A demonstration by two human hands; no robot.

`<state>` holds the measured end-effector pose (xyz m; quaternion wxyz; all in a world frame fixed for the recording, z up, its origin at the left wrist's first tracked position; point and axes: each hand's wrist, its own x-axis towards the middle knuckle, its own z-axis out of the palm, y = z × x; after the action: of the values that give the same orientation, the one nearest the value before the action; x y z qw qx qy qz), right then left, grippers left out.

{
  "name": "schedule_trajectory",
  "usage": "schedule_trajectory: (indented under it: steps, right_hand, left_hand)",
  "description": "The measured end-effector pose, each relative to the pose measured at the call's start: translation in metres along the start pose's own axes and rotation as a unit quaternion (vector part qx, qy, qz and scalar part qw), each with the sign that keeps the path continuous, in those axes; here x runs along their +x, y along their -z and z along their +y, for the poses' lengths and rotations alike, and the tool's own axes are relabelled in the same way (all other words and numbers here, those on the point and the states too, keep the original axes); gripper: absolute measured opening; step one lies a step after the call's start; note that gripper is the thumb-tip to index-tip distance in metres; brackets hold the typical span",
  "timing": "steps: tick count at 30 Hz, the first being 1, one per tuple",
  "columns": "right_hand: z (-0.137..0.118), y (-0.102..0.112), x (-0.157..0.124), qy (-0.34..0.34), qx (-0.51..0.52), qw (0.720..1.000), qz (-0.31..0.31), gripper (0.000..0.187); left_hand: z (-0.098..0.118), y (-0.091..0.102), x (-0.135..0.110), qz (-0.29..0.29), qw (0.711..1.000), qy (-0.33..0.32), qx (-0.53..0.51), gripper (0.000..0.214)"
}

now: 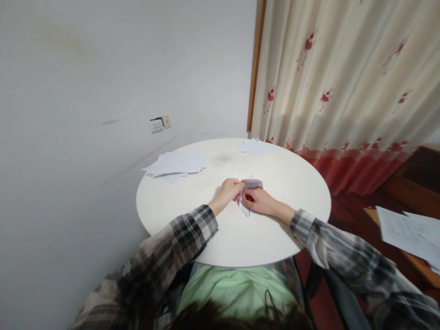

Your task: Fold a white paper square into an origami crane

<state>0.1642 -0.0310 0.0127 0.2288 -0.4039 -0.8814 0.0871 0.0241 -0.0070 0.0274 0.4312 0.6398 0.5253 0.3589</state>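
A small folded piece of white paper is between my two hands, just above the middle of the round white table. My left hand pinches its left edge with thumb and fingers. On the lower right, my right hand has its fingers curled against the same paper. One pointed flap hangs down below my right fingers. Parts of the folds are hidden behind both hands.
A stack of white paper sheets lies at the table's left back. Several paper pieces sit at the far edge. A wall socket is at the left, a flowered curtain behind, and more sheets lie at the right.
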Motion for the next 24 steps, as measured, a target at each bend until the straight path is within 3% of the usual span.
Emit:
schedule_trajectory:
  steps: [4,10,14,20,22,24]
  right_hand:
    - [-0.003,0.003,0.001,-0.017,0.04,0.999,-0.031,0.028]
    - [-0.001,0.001,0.003,-0.05,0.075,0.996,-0.018,0.047]
    - [0.003,-0.002,0.004,-0.056,0.078,0.995,-0.008,0.042]
    - [0.007,-0.001,0.003,-0.045,0.085,0.995,-0.013,0.026]
    - [0.008,-0.001,0.001,-0.049,0.079,0.996,-0.016,0.026]
    - [0.009,0.0,-0.001,-0.054,0.078,0.995,-0.018,0.026]
  left_hand:
    - [0.004,-0.002,-0.003,0.017,0.999,0.015,-0.035,0.024]
    - [0.005,-0.004,-0.003,0.024,0.999,0.014,-0.037,0.022]
    - [0.005,-0.003,-0.002,0.018,0.999,-0.005,-0.033,0.018]
    - [-0.006,0.002,0.009,0.019,0.992,-0.12,-0.022,0.026]
    - [-0.01,0.004,0.013,-0.007,0.988,-0.139,-0.059,0.036]
    - [-0.014,0.006,0.014,-0.084,0.981,-0.14,-0.107,0.046]
